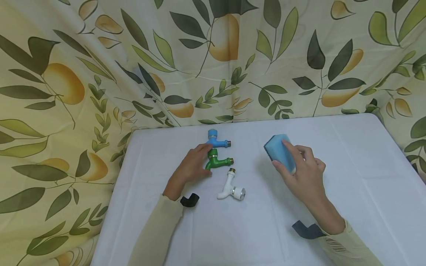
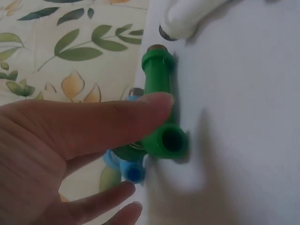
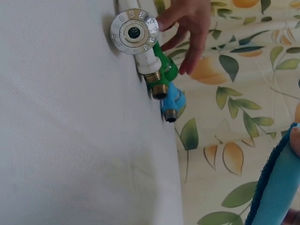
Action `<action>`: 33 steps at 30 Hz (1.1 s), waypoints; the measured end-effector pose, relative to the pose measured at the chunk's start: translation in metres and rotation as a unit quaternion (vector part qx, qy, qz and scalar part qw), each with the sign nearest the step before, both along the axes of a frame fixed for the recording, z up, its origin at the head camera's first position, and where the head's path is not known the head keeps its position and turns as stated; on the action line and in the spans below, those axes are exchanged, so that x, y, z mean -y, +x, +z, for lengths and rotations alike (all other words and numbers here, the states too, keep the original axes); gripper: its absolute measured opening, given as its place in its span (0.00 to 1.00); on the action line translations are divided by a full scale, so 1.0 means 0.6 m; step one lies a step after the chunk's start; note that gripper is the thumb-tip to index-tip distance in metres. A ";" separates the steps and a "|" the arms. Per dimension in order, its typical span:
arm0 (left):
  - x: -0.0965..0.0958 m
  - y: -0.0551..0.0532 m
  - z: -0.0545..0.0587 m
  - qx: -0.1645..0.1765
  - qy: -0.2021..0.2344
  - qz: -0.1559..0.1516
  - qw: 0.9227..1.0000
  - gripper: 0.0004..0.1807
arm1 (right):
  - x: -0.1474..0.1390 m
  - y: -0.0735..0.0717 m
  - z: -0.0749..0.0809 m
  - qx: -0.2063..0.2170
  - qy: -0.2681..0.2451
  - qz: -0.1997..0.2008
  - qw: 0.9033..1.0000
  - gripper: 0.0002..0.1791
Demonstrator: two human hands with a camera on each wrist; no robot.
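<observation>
Left fingers: spread, thumb crossing in front of the green tap; firm contact cannot be told.
Right fingers: pinching the blue sponge against the thumb, sponge raised off the surface.
Left hand: low, beside the green tap's handle-and-spout end.
Right hand: back upward, fingers angled forward and leftward.
Forearms: pale sleeves, both slanting inward from the near side.
Other taps: blue tap just beyond the green; white tap nearer, threaded end pointing away.
Surface: white covering, faint creases, rounded far corners.
Room: cream fabric behind and at both sides, printed with leaves, orange fruit.
</observation>
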State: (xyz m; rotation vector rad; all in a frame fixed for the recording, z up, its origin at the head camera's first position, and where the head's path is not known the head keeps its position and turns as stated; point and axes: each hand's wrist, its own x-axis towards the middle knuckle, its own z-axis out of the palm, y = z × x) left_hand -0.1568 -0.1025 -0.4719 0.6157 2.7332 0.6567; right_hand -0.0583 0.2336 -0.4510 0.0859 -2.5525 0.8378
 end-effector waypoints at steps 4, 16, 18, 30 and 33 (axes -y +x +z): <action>0.004 -0.003 -0.004 0.011 -0.009 -0.022 1.000 0.56 | 0.000 0.000 -0.001 0.002 -0.001 0.001 1.000 0.38; 0.014 -0.010 -0.019 0.021 0.024 -0.037 0.999 0.52 | 0.002 -0.002 -0.006 0.004 -0.003 0.006 1.000 0.38; 0.015 -0.011 -0.022 0.016 0.029 -0.037 0.999 0.52 | 0.003 -0.002 -0.006 0.005 -0.003 0.007 1.000 0.38; 0.020 -0.006 -0.032 0.063 0.145 -0.056 0.986 0.51 | 0.006 0.000 -0.004 0.008 -0.002 0.009 1.000 0.38; 0.020 -0.003 -0.033 0.081 0.160 -0.048 0.983 0.51 | 0.006 0.000 -0.004 0.007 0.000 0.009 1.000 0.38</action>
